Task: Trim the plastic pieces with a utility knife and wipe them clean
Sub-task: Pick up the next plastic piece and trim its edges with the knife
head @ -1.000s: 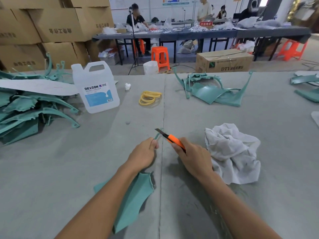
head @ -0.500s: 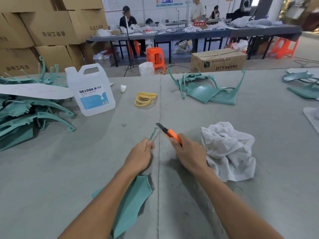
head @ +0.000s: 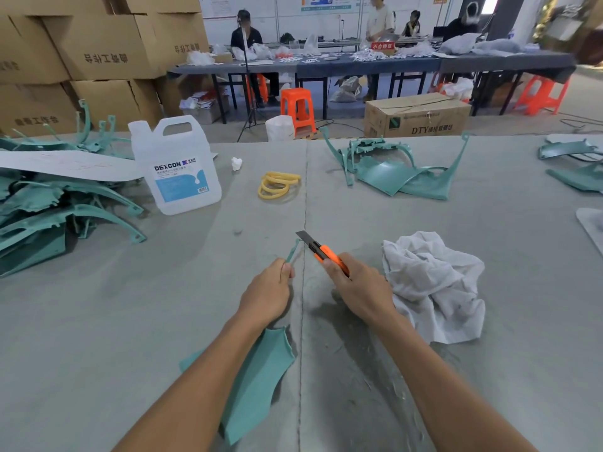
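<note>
Blade and strip sit almost side by side. The utility knife (head: 321,251) is gripped in the right hand (head: 359,288), fingers curled round its orange body. It points up and to the left, with its dark blade just to the right of a thin green arm that sticks out past the left hand (head: 267,288). That arm belongs to the plastic piece (head: 257,380), whose broad panel runs back under the left forearm over the tabletop (head: 130,305). The left hand pinches the narrow arm near its tip, so the piece's long axis runs away from the person, leaning slightly right. Blade and arm look close but apart. The cut, I judge, calls for a short leftward move of the right hand onto the arm's edge. The white rag (head: 430,282) lies just right of the right hand, ready for wiping.
</note>
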A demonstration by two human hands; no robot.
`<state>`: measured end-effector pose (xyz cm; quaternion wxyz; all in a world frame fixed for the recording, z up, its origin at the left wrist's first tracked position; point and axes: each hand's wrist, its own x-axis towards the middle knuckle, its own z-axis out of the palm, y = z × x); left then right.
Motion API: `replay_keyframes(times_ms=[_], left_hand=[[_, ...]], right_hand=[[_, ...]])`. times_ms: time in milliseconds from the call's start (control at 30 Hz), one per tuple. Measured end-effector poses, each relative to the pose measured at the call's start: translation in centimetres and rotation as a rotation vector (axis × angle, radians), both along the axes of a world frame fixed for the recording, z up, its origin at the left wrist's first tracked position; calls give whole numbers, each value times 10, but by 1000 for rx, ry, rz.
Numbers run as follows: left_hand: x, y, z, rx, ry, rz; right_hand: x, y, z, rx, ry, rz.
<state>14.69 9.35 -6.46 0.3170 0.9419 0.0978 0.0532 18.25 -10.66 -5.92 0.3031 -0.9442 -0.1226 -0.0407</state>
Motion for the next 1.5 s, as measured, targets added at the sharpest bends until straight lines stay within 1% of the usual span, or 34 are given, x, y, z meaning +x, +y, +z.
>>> replay_keyframes(times_ms=[633,800,867,967,1033,1100,1300,1400,1500], left_hand=[[-1,-4,2,24,36,34],[-5,-6,3,32,33,28],[-5,-6,4,49,42,32],[-2,-6,4,94,55,38],[-3,-7,4,100,62,30],[-3,-6,4,86,72,30],[-2,-5,3,35,78,60],[-2,-5,4,51,78,56],[0,-6,4,64,83,49]], right_hand=[[4,1,-4,16,42,21],[11,5,2,38,102,-75],[5,7,0,58,71,-84],[-15,7,-5,104,-57,-84],[-23,9,-9,84,-173,-44],[-26,12,-12,35,-238,25],[-26,12,-14,-95,-247,57],[-27,12,-11,-95,-230,21],[-28,13,-12,-159,-223,10]])
